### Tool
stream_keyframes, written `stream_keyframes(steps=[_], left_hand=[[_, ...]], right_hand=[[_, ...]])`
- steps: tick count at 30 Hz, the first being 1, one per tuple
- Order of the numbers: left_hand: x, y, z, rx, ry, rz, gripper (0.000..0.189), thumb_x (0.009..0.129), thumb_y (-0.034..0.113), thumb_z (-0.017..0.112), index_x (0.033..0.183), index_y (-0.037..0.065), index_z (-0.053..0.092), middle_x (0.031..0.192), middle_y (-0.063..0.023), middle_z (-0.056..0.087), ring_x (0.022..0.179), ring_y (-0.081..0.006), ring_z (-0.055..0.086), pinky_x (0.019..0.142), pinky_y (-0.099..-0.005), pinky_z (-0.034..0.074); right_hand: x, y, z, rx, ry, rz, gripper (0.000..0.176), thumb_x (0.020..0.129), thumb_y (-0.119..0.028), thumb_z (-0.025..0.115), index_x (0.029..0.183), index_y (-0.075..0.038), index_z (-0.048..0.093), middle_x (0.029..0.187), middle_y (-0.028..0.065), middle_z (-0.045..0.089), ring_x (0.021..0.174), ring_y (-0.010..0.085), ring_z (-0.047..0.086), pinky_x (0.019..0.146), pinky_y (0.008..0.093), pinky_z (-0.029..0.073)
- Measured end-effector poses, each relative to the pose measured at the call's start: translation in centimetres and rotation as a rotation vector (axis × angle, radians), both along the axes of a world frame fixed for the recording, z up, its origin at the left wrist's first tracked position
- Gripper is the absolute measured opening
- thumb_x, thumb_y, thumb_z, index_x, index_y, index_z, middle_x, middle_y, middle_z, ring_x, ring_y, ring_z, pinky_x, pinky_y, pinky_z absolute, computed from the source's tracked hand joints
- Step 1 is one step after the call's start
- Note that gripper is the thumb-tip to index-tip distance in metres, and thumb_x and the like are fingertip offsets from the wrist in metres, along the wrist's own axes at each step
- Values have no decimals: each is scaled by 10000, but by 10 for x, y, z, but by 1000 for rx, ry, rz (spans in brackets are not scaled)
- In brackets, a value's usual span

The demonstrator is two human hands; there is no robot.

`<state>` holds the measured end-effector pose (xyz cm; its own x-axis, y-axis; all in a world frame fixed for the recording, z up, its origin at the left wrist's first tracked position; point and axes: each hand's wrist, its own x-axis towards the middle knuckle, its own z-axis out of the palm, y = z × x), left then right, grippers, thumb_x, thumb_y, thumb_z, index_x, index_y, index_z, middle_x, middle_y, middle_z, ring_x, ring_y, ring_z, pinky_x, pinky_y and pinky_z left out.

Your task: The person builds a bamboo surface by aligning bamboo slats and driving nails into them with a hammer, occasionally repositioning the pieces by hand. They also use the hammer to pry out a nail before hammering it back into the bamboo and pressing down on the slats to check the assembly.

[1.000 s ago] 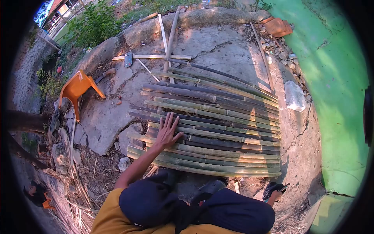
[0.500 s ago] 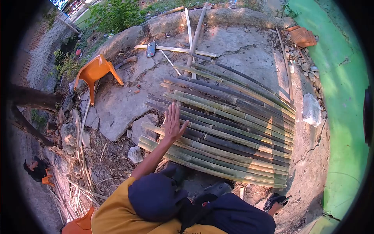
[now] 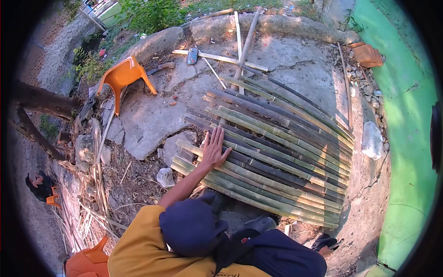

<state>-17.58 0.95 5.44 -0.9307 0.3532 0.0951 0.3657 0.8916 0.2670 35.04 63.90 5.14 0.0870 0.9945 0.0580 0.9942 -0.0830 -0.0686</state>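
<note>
My left hand (image 3: 213,148) lies on the left part of a row of split bamboo strips (image 3: 277,154), palm down with its fingers stretched out. The green and dark strips lie side by side over a crossing pole (image 3: 249,39), their left ends uneven. At the lower right, my right hand (image 3: 326,251) shows only in part, beyond my dark-clothed leg. It is closed around a small, thin object (image 3: 338,243) that I cannot make out. A dark shoe or sandal (image 3: 323,241) is beside it.
An orange chair (image 3: 123,77) stands at the upper left, a phone (image 3: 192,56) on a flat strip near it. Another orange chair (image 3: 87,261) is lower left. A person in black (image 3: 42,187) sits far left. White bag (image 3: 372,141), rubble (image 3: 367,85) and green wall (image 3: 406,138) are right.
The view has shifted, so most things sit further right and slightly lower. My left hand is still flat on the strips, its fingers a little more spread.
</note>
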Motion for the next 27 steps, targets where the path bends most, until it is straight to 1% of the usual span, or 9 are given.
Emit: stream_keyframes(steps=[10, 13, 17, 21, 25, 26, 27], left_hand=[[-1, -3, -3, 24, -11, -16, 934, 1037, 591, 501, 1679, -16, 197, 1773, -192, 158, 1652, -342, 114, 1319, -553, 51], [-1, -2, -3, 73, 10, -2, 941, 1037, 596, 498, 1679, -21, 190, 1775, -195, 144, 1654, -339, 103, 1318, -559, 45], [1, -3, -3, 28, -4, -15, 940, 1043, 595, 494, 1678, -24, 182, 1774, -200, 141, 1654, -343, 92, 1315, -572, 35], [-2, -5, -8, 49, -13, -17, 924, 1058, 590, 476, 1676, -31, 181, 1771, -205, 146, 1652, -348, 93, 1315, -574, 26], [-4, -8, -18, 19, -8, -23, 915, 1066, 596, 460, 1678, -26, 185, 1776, -209, 119, 1656, -347, 71, 1314, -574, 22], [-6, -9, -22, 48, 84, -18, 857, 1050, 554, 520, 1635, -34, 302, 1710, -231, 288, 1629, -360, 184, 1308, -576, 85], [-12, -11, -9, 56, 86, -17, 857, 1050, 554, 520, 1635, -34, 302, 1710, -231, 288, 1629, -360, 184, 1308, -576, 85]], right_hand=[[-1, -5, 13, 20, 46, 13, 348, 1049, -272, 605, 1192, 42, 652, 1039, 181, 800, 968, 333, 762, 850, 470, 589], [0, -7, 19, 29, 64, 13, 351, 1051, -275, 603, 1195, 41, 651, 1037, 180, 802, 968, 330, 762, 850, 467, 588], [5, -12, 31, 53, 99, 16, 356, 1054, -280, 602, 1198, 41, 651, 1035, 178, 803, 969, 325, 763, 850, 464, 588], [3, -15, 54, 91, 163, 26, 361, 1057, -285, 600, 1202, 41, 651, 1033, 176, 805, 969, 320, 763, 850, 461, 587], [-1, -17, 95, 150, 284, 66, 366, 1060, -291, 598, 1206, 41, 650, 1030, 174, 807, 969, 316, 764, 850, 457, 586], [-5, -16, 106, 172, 321, 88, 367, 1060, -292, 598, 1207, 41, 650, 1030, 174, 807, 970, 315, 764, 850, 456, 586], [-9, -15, 119, 188, 357, 117, 368, 1061, -293, 598, 1208, 41, 650, 1029, 173, 808, 970, 314, 764, 850, 455, 586]])
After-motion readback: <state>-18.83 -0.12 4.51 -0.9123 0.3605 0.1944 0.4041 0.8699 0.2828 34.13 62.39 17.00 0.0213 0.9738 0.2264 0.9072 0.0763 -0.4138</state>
